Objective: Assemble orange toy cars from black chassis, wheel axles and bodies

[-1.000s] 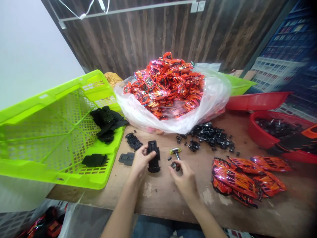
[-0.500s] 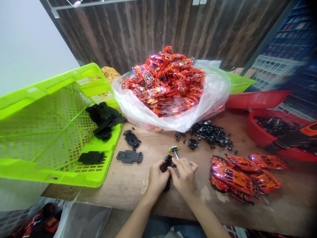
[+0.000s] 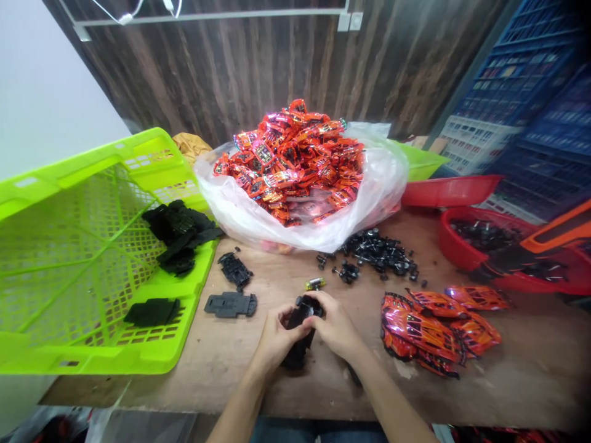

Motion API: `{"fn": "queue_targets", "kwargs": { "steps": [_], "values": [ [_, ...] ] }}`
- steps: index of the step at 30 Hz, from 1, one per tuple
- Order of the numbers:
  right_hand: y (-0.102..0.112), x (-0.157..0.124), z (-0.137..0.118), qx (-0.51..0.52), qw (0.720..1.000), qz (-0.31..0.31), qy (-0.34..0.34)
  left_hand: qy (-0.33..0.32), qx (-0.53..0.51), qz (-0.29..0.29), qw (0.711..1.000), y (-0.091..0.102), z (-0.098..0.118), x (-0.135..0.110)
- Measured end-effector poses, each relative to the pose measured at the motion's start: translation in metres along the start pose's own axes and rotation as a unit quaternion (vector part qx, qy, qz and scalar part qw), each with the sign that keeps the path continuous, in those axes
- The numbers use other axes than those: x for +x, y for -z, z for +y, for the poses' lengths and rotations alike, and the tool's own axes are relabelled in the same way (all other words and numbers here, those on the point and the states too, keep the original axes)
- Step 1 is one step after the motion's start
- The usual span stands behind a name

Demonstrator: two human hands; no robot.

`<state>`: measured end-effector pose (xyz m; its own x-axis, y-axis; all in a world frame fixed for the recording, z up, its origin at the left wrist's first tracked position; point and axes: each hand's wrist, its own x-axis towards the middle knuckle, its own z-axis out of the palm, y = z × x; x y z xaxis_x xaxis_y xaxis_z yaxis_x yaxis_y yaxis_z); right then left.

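Note:
Both of my hands are closed around a black toy car chassis (image 3: 298, 355), low over the front of the table. My left hand (image 3: 273, 337) grips its left side. The fingers of my right hand (image 3: 336, 325) curl over its far end, with the thumb pressed near the middle, where a small wheel shows. Just beyond my fingers lies a small hammer (image 3: 315, 283) with a yellow-tipped metal head; my right hand hides most of its handle. Left of my hands rest a flat black chassis plate (image 3: 231, 304) and another chassis with small parts on it (image 3: 234, 271).
A green crate (image 3: 184, 354) on its side holds black chassis plates. Behind stands a white plastic bag (image 3: 295, 237) heaped with orange car bodies. Loose black wheels on axles (image 3: 381, 253) lie near red basins (image 3: 457, 243). Several orange car bodies (image 3: 425, 326) are stacked at right.
The view has shifted. My hands have turned the chassis so more of its length shows, and my right hand's raised fingers have wrapped over its far end. More of the hammer's handle is hidden.

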<state>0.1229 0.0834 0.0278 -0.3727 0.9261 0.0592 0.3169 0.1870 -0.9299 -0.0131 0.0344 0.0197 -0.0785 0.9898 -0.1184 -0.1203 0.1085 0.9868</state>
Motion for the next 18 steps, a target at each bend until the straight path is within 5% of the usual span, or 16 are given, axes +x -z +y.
{"fn": "queue_targets", "kwargs": {
  "steps": [13, 18],
  "values": [
    [0.007, 0.007, -0.004, 0.031, 0.998, -0.009, -0.048, 0.000, 0.068, -0.016, 0.998, -0.002, -0.004, 0.013],
    [0.017, -0.002, -0.010, 0.092, 0.996, 0.000, -0.007, 0.018, 0.049, 0.020, 0.998, -0.009, 0.004, 0.012]
  ]
}}
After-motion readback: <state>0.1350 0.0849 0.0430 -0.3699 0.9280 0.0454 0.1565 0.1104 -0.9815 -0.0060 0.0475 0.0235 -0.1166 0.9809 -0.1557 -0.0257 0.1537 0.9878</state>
